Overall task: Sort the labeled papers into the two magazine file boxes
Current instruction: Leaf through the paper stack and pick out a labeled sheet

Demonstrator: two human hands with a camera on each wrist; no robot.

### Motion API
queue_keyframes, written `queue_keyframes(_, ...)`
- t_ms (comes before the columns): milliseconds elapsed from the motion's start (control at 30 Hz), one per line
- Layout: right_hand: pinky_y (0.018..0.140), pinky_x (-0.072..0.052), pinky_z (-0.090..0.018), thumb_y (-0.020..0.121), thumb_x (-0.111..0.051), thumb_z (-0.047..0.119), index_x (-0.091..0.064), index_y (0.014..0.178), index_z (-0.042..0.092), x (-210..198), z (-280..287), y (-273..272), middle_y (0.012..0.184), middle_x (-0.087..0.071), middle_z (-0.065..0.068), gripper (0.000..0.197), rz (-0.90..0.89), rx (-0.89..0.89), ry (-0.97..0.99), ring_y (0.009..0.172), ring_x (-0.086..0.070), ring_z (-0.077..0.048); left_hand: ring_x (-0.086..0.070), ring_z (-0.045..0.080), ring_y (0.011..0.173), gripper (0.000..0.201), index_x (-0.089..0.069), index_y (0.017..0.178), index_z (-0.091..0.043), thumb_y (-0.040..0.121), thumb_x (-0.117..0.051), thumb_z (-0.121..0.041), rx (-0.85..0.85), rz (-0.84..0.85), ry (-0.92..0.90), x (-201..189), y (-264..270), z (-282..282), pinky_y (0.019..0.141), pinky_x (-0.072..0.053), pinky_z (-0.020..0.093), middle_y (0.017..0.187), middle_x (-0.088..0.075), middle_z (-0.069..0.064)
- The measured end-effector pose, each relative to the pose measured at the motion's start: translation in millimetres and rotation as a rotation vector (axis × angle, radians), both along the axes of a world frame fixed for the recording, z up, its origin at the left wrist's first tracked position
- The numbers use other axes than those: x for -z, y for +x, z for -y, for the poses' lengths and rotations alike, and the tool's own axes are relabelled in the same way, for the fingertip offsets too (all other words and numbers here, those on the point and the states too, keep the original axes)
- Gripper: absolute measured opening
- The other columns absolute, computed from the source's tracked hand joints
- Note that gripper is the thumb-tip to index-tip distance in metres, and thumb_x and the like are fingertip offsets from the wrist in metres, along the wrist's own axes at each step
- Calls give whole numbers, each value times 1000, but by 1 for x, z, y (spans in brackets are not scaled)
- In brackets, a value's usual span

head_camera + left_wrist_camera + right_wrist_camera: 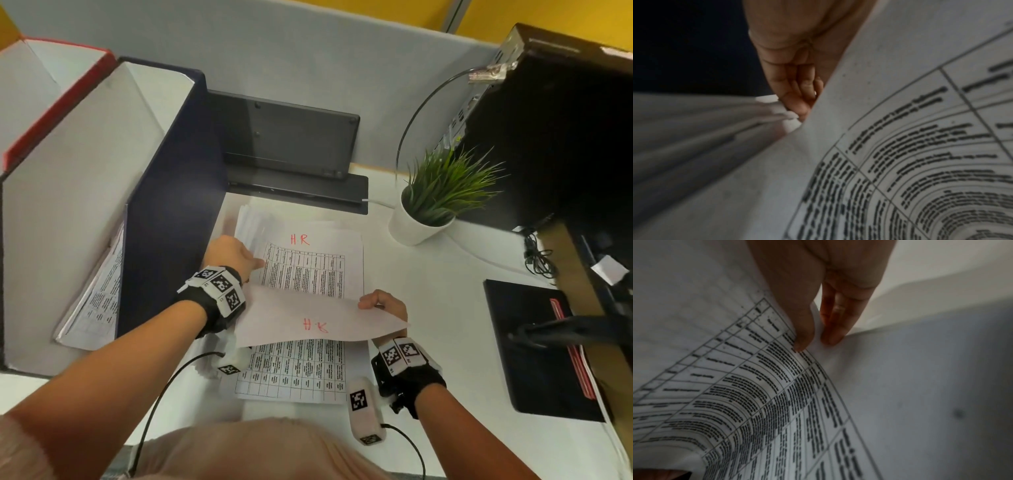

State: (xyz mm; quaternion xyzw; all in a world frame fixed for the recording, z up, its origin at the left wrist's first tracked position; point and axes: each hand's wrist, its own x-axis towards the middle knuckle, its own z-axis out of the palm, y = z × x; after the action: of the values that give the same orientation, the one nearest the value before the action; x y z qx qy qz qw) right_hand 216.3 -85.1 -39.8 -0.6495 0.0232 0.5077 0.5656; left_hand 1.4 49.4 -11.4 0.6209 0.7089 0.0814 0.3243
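Observation:
A stack of printed table sheets [308, 270] lies on the white desk, and the sheet showing on it is marked "HR" in red. Both hands hold a lifted sheet [308, 318], curled back toward me with red "HR" showing through. My left hand [253, 263] grips its left edge, fingers [797, 97] under the paper and thumb hidden. My right hand [380, 303] pinches the right edge between thumb and fingers [832, 337]. The lifted sheet's printed side [766, 386] fills both wrist views. The navy file box [171, 205] stands left of the stack with papers [99, 298] inside. The red file box [58, 99] is beyond it.
A potted plant [428, 205] stands right of the stack. A dark device on a stand [284, 144] sits behind the papers against the grey partition. A black computer tower [548, 137] and a black notebook [534, 346] occupy the right side.

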Motion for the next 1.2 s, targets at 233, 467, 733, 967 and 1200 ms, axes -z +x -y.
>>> queue_keyframes(233, 47, -45, -22, 68, -44, -12, -44, 56, 3, -4, -1, 2, 57, -48, -9, 19, -39, -27, 9, 47, -48, -25, -51, 23, 60, 34, -51, 58, -9, 89, -61, -19, 73, 63, 130, 12, -4, 2, 63, -48, 29, 62, -52, 10)
queue_keyframes(467, 41, -32, -11, 71, -40, -24, -43, 43, 7, 3, 4, 15, 55, -39, -5, 42, 384, -124, 93, 51, -36, -16, -57, 5, 83, 22, -67, 104, -10, 94, -48, -5, 143, 513, 393, -2, -5, 20, 76, -44, 6, 99, -61, -5)
queue_keyframes(733, 45, -50, -22, 63, -75, -14, -49, 104, 5, -9, 0, 12, 84, -62, -14, 53, 565, -295, 174, 63, -59, -17, -64, 19, 90, 23, -56, 84, -13, 94, -41, 1, 33, 792, 104, -4, -14, 24, 77, -53, 27, 98, -67, 8)
queue_keyframes(967, 46, -39, -9, 76, -61, -13, -58, 54, 6, -6, 2, 12, 57, -53, -8, 29, 612, -420, 81, 51, -45, -13, -60, 29, 95, 32, -62, 82, -7, 89, -33, 6, -80, 767, -82, -18, -10, 16, 85, -49, 39, 99, -65, 16)
queue_keyframes(1200, 52, -36, -21, 66, -43, -17, -45, 26, 16, -3, 9, 12, 50, -39, -2, 53, 205, -156, 95, 49, -39, -18, -63, 33, 98, 23, -61, 95, 9, 86, -58, -12, -115, 191, -208, -15, -8, -9, 92, -51, 43, 104, -66, 23)
